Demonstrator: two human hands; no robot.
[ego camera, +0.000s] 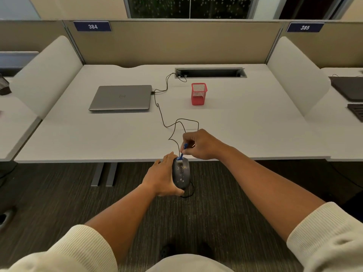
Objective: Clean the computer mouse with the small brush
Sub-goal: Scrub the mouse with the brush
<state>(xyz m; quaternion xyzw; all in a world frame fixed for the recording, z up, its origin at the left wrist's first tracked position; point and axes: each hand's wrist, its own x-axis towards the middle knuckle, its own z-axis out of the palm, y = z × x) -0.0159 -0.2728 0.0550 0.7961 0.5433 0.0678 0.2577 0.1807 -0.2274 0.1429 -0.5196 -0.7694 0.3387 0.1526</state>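
Your left grip (163, 176) cradles the dark mouse (181, 174) (its top flecked with pale crumbs) just off the worktop (245, 132) edge. Your right grip (202, 145) pinches the small blue brush (182, 153), bristles touching the mouse's far end directly below your fingers.

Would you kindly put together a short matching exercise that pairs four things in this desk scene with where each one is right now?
Things:
1. small brush
2. computer mouse
3. laptop
4. red mesh cup

Places:
A. closed, flat on the desk, left of the cable
B. held in the left hand, off the desk's front edge
C. standing on the desk near the cable slot
D. pinched in the right hand, tip at the mouse's front

Pairs: 1-D, 2-B, 3-A, 4-C
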